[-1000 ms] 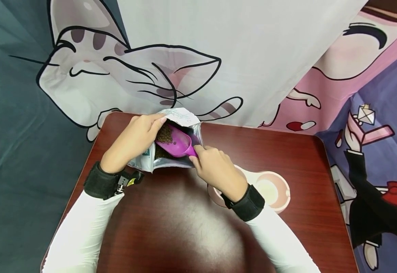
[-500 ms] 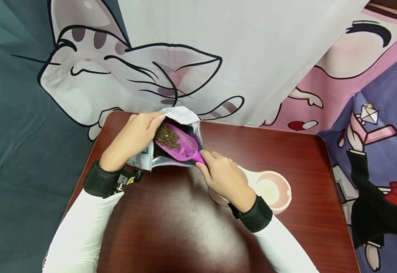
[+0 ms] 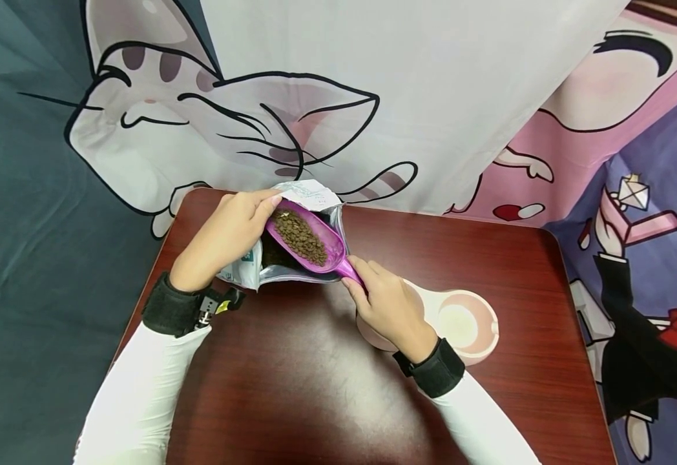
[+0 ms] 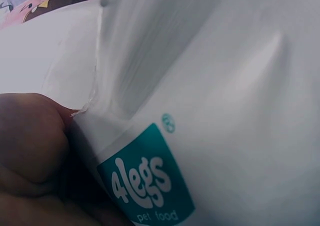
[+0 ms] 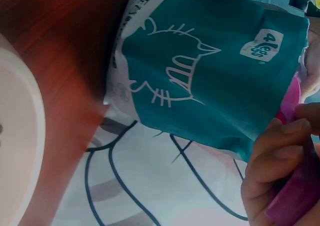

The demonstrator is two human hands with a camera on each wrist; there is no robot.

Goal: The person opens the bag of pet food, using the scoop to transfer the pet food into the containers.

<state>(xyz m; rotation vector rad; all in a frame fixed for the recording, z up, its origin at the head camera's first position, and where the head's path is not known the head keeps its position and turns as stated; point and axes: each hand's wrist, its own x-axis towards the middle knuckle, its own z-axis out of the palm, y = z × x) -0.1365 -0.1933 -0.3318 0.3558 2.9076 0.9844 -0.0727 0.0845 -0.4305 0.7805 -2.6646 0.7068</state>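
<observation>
My right hand (image 3: 387,303) grips the handle of a purple scoop (image 3: 334,244), its fingers curled round it in the right wrist view. Brown pet food kibble (image 3: 299,237) fills the scoop, which lies over the open mouth of a pet food bag (image 3: 311,195). At the bag's left edge, my left hand (image 3: 228,229) pinches the rim and holds the mouth apart. The left wrist view has the bag's white side (image 4: 240,111) with a teal label, close beside the left hand (image 4: 30,146). More kibble inside the bag is mostly hidden under the scoop.
A pink and white double bowl (image 3: 429,301) stands to the right on the brown table (image 3: 524,284), partly covered by my right hand and wrist. Behind the table hangs a cloth (image 3: 443,129) with cartoon cats. Black straps circle both wrists.
My right hand has drawn the scoop slightly right and up out of the kibble, levelling it. Far more kibble shows in it now. The left hand stays on the bag's rim.
</observation>
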